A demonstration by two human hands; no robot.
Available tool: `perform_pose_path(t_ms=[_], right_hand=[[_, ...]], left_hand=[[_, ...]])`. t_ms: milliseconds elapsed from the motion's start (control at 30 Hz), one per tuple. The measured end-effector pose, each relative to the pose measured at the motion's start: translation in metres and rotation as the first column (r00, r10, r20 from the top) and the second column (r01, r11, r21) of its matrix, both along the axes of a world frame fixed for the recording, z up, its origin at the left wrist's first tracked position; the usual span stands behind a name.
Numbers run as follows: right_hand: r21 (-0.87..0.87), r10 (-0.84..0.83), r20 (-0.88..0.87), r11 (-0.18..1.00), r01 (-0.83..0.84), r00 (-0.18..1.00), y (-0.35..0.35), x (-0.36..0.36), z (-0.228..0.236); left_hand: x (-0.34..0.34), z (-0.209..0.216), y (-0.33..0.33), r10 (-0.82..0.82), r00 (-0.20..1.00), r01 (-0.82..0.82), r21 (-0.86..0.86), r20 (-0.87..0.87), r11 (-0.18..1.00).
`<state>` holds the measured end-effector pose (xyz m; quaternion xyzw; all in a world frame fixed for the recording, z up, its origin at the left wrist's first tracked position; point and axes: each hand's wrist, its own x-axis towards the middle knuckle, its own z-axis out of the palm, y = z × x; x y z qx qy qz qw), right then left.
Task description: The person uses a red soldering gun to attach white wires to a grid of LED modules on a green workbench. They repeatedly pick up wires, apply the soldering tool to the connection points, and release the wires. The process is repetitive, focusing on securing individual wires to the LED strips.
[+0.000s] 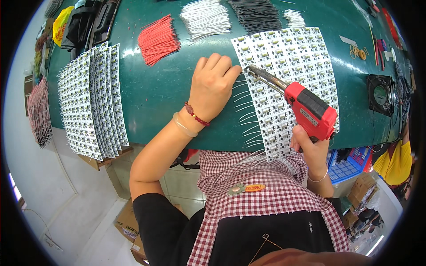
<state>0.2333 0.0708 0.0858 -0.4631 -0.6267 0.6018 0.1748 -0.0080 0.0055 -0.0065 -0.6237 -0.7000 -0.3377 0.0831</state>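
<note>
- On the green workbench, right of centre, a white panel of small circuit boards is lying flat, many rows, too many to count, its near edge hanging over the bench edge.
- Right hand is gripping a red and black soldering gun, fingers clamped round the handle; the metal tip is touching the panel's left edge.
- Left hand is resting knuckles-up just beside the tip, fingers curled together; cannot tell whether they are pinching a wire.
- Thin white wire leads are sticking out from the panel's left edge in a row, roughly a dozen.
- At the far edge, four wire bundles are lying: red wires, white wires, black wires, a smaller white bundle.
- At far left, a fanned stack of finished board strips is overlapping, white with fringed leads.
- At the right, a square black fan is sitting on the bench.
- Top left, a yellow bag is showing.
- Below right, a blue plastic basket is sitting under the bench.
</note>
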Motion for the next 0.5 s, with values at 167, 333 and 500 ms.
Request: perform_pose_path(t_ms=[167, 333, 500], right_hand=[[0.001, -0.006, -0.017, 1.0, 0.006, 1.0, 0.0, 0.0, 0.001], [-0.078, -0.065, -0.032, 0.995, 0.062, 0.997, 0.0, 0.004, 0.003], [-0.072, -0.02, -0.028, 0.997, 0.018, 0.999, 0.002, 0.009, -0.002]], left_hand=[[0.0, 0.001, 0.001, -0.01, 1.0, 0.01, 0.006, 0.02, 1.0], [0.001, 0.002, 0.001, -0.009, 1.0, 0.009, 0.005, 0.026, 1.0], [0.001, 0.002, 0.001, -0.014, 0.999, 0.014, 0.003, 0.035, 1.0]])
